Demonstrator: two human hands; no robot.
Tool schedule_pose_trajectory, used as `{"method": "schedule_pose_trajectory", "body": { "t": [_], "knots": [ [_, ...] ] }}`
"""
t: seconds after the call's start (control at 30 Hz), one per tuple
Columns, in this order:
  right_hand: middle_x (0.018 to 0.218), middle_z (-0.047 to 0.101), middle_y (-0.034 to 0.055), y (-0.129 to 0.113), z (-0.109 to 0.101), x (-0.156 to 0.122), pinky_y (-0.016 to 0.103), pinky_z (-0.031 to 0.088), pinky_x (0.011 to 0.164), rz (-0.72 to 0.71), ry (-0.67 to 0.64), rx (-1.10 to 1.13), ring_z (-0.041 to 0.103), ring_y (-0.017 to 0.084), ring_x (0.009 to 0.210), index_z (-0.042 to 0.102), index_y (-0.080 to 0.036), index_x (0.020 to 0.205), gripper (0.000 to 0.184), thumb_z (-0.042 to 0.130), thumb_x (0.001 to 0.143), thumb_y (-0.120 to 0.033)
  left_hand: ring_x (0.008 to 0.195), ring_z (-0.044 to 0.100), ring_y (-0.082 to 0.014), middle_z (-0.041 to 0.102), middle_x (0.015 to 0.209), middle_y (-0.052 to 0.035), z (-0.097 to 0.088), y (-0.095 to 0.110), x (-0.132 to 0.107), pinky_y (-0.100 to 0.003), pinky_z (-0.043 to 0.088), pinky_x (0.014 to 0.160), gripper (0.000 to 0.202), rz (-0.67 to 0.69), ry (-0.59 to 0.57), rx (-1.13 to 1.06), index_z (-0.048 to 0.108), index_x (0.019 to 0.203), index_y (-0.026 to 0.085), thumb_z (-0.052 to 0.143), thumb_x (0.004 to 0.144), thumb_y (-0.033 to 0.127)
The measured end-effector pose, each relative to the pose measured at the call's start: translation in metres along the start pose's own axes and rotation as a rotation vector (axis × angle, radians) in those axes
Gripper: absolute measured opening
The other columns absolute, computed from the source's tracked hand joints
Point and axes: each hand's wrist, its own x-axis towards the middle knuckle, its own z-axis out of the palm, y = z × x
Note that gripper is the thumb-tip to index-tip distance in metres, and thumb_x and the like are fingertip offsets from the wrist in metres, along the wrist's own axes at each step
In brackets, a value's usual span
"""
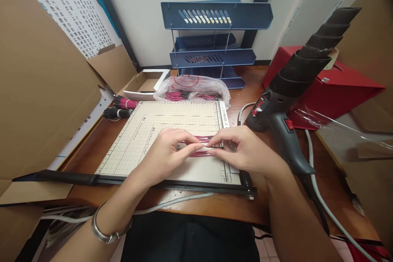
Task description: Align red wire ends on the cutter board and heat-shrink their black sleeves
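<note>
Working fingertip to fingertip, low over the gridded board of a guillotine paper trimmer (129,147); bringing thumb and index of the left hand (167,147) together, seemingly clamped on a fine strand among the red and black wires (201,154); meeting it from the other side with the right hand (242,149), thumb and index close together — cannot tell for certain of their being clamped on a wire. Lying in a small bunch beneath and beside the fingers, near the board's right side; probably spread there for a pale, flat backdrop to thin strands; probably pinched by the tips alone for fine control. Behind the board, more wires in a plastic bag (196,84), perhaps for easy reach; near its far left corner, a bundle of black wires (123,113), tied, presumably against tangling. To the right on the surface (92,143), a heat gun (281,108) — nozzle tilted upward, perhaps for safety.
</note>
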Motion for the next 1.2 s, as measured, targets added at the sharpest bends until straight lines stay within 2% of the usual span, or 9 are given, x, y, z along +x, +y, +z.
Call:
{"method": "schedule_pose_trajectory", "body": {
  "t": [0.13,0.27,0.47,0.6,0.8,0.97,1.1,1.2],
  "knots": [
    [0.074,0.072,-0.0010,0.003,-0.001,-0.001,0.022,0.037,0.055,0.023,0.011,-0.050,0.049,0.007,0.055,0.079,-0.021,0.096,0.015,0.072,0.085,-0.028,0.075,0.067,-0.0156,0.077,0.081,0.0001,0.000,0.000,-0.001,-0.028,0.049,0.076,0.013,0.010,0.028,0.031,0.077,0.083,0.021,0.069,0.093,0.024],
    [0.072,0.072,-0.0008,0.004,-0.004,-0.003,0.023,0.036,0.055,0.033,0.065,-0.069,0.048,0.008,0.054,0.077,-0.020,0.090,0.010,0.070,0.085,-0.024,0.074,0.067,-0.0161,0.076,0.081,-0.0010,0.002,0.000,-0.002,-0.028,0.049,0.073,0.012,0.005,0.063,0.039,0.077,0.085,0.021,0.069,0.093,0.024],
    [0.074,0.074,-0.0005,0.005,-0.003,-0.003,0.023,0.038,0.057,-0.034,0.107,-0.055,0.056,0.009,0.060,0.077,-0.020,0.084,0.011,0.068,0.083,-0.015,0.079,0.069,-0.0165,0.077,0.087,-0.0010,0.005,0.001,-0.002,-0.028,0.050,0.075,0.008,0.027,0.070,0.018,0.078,0.092,0.021,0.071,0.093,0.024],
    [0.076,0.075,-0.0007,0.006,-0.003,-0.002,0.022,0.039,0.058,-0.063,0.125,-0.027,0.060,0.009,0.064,0.078,-0.019,0.083,0.014,0.067,0.082,-0.011,0.086,0.070,-0.0169,0.078,0.094,-0.0003,0.008,0.001,-0.005,-0.030,0.050,0.082,0.011,0.047,0.060,0.005,0.079,0.101,0.024,0.072,0.093,0.025],
    [0.072,0.074,-0.0008,0.005,0.000,-0.002,0.022,0.038,0.056,-0.061,0.105,-0.043,0.057,0.009,0.060,0.079,-0.020,0.084,0.012,0.069,0.083,-0.013,0.087,0.069,-0.0171,0.078,0.092,0.0019,0.011,0.001,-0.011,-0.033,0.046,0.085,0.009,0.019,0.091,0.046,0.079,0.096,0.027,0.070,0.095,0.023],
    [0.076,0.075,-0.0005,0.006,0.000,-0.003,0.022,0.042,0.061,-0.047,0.081,-0.041,0.062,0.009,0.067,0.079,-0.020,0.086,0.011,0.070,0.084,-0.015,0.085,0.069,-0.0165,0.078,0.089,0.0031,0.011,0.002,-0.011,-0.033,0.044,0.084,0.008,0.031,0.108,0.087,0.078,0.094,0.025,0.071,0.094,0.022],
    [0.073,0.074,-0.0023,0.005,0.000,-0.003,0.020,0.039,0.056,-0.071,0.084,-0.056,0.056,0.007,0.060,0.079,-0.020,0.087,0.008,0.071,0.086,-0.022,0.084,0.069,-0.0161,0.077,0.088,0.0033,0.013,0.000,-0.010,-0.033,0.043,0.084,0.007,0.053,0.111,0.095,0.077,0.092,0.024,0.071,0.093,0.021],
    [0.068,0.071,-0.0030,0.002,0.001,-0.002,0.019,0.037,0.054,-0.105,0.103,-0.058,0.053,0.005,0.056,0.078,-0.018,0.082,0.010,0.069,0.088,-0.021,0.083,0.069,-0.0157,0.077,0.087,0.0035,0.014,-0.001,-0.010,-0.032,0.043,0.082,0.007,0.066,0.115,0.091,0.078,0.092,0.025,0.072,0.093,0.020]
  ]
}}
